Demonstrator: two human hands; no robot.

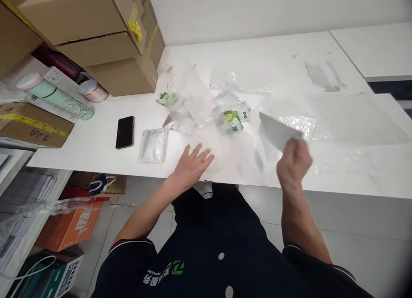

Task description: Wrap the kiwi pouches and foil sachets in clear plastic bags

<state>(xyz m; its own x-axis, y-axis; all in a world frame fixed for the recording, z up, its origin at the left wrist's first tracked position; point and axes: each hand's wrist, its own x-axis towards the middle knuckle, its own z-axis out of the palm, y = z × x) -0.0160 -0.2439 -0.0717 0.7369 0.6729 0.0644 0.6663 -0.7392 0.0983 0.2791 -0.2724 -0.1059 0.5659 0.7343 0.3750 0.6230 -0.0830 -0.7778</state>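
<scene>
My left hand [193,164] lies palm down near the table's front edge, fingers spread and holding nothing. To its left is a small silver pouch [152,146]. My right hand [294,162] is raised over the table, its fingers closed on a flat grey piece [277,129]; motion blur hides its exact kind. Beyond my hands lie a green-and-white kiwi-print pouch [232,120], a smaller green packet [168,99] and a crumpled silver pouch [179,121]. Clear plastic bags [196,94] are spread around them, some under the grey piece.
A black phone [125,132] rests on the white table [104,160]. Stacked cardboard boxes [106,53], a mint bottle [56,96] and a small can [94,91] stand at the left. Several clear bags [357,122] cover the right side. An orange box [72,224] sits below, left.
</scene>
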